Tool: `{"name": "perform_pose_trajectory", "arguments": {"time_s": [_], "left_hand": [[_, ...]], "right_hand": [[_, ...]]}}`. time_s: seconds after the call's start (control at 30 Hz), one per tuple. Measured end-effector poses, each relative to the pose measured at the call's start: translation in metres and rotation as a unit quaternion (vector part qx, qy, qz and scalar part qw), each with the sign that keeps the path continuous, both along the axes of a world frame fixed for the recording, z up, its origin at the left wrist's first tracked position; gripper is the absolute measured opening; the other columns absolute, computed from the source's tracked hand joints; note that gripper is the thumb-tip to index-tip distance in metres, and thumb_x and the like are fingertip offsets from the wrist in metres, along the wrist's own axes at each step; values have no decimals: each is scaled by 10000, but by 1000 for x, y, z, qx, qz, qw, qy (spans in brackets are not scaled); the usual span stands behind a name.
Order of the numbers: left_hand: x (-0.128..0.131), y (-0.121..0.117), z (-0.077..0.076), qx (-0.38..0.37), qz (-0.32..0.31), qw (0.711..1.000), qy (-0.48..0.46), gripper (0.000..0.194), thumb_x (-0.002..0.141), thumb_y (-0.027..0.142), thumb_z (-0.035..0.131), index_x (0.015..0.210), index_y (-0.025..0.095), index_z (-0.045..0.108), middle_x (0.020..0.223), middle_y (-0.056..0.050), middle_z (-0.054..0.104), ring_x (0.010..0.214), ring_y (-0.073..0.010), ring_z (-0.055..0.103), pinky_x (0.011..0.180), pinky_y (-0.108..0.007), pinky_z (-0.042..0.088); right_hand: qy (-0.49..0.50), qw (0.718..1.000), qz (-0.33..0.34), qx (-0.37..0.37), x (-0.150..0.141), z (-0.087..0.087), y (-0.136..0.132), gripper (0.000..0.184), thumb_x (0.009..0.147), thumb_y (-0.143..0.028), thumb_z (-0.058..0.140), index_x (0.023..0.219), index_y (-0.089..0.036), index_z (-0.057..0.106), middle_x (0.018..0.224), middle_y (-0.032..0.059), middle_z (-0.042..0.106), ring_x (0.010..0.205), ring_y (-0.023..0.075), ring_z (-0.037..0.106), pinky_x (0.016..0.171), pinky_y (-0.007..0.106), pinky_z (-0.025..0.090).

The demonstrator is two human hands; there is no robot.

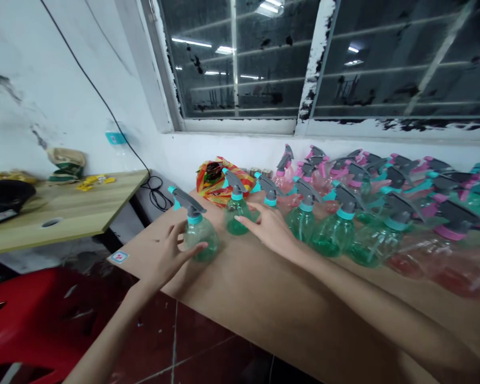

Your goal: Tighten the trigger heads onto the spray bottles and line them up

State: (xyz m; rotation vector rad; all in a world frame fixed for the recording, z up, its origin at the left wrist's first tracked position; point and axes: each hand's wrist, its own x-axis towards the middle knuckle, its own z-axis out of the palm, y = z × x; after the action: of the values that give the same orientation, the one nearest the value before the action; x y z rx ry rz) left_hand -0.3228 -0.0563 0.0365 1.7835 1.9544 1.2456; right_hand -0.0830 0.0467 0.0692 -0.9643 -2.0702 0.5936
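Note:
At the left end of the row, my left hand [174,253] curls around the body of a clear green spray bottle [203,234], thumb in front. The bottle stands upright on the brown tabletop [232,277], with a grey head and turquoise collar. Just right of it, my right hand [272,226] closes on the side of a second green spray bottle [236,226], thumb across its front. Its far fingers are partly hidden. A third turquoise-collared sprayer head [270,186] rises behind my right hand, which covers much of its bottle.
Green spray bottles [336,232] and pink ones [444,261] crowd the right side. A red-yellow plastic bag [214,181] lies by the wall. Left are a wooden desk [84,213], a red stool [36,309] and a hanging black cable [100,96].

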Motion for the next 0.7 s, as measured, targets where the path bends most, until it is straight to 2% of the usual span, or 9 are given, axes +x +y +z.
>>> {"name": "perform_pose_trajectory", "arguments": {"time_s": [0.1,0.17,0.33,0.4,0.53,0.6,0.7], "left_hand": [[-12,13,5,0,-10,1000,-19,678,759,514,691,1307,192,454,1290,-129,556,1186,-312,548,977,-500,451],[-15,21,8,5,-27,999,-21,674,770,481,686,1333,218,427,1343,-119,535,1217,-301,531,985,-483,443],[-19,48,6,22,-60,997,-34,684,775,452,680,1349,218,392,1329,-124,564,1226,-294,537,987,-470,441],[-20,58,5,26,-68,997,-36,657,763,464,690,1310,210,431,1303,-126,584,1208,-306,552,967,-476,455],[-21,74,5,30,-95,994,-34,553,770,488,694,1224,220,526,1255,-105,625,1152,-309,594,928,-468,491],[-22,79,4,35,-102,994,-32,530,784,502,682,1213,225,542,1245,-98,633,1135,-308,606,915,-467,503],[-23,86,1,45,-98,994,-27,540,794,528,664,1225,226,540,1258,-103,624,1142,-319,600,911,-482,506]], "right_hand": [[-21,1000,-22,1,-13,-2,8,577,837,-441,618,1307,-111,561,1186,210,668,1053,350,635,898,500,475],[-34,999,-34,-3,-20,-3,11,619,831,-424,621,1350,-103,518,1199,215,661,1105,373,610,889,501,475],[-52,996,-73,-16,-36,-4,20,657,821,-421,625,1373,-96,479,1166,216,660,1038,367,639,810,453,491],[-58,995,-83,-21,-41,-4,23,647,824,-437,620,1355,-93,489,1151,214,658,967,336,662,763,413,496],[-78,992,-95,-25,-47,-5,28,588,852,-442,590,1297,-65,516,961,184,697,773,279,680,666,366,483],[-91,991,-97,-14,-48,-5,29,561,859,-418,589,1281,-55,523,916,178,699,768,279,678,668,363,476],[-109,989,-97,8,-49,-5,29,567,859,-404,595,1296,-53,510,959,198,693,854,309,673,688,372,474]]}}
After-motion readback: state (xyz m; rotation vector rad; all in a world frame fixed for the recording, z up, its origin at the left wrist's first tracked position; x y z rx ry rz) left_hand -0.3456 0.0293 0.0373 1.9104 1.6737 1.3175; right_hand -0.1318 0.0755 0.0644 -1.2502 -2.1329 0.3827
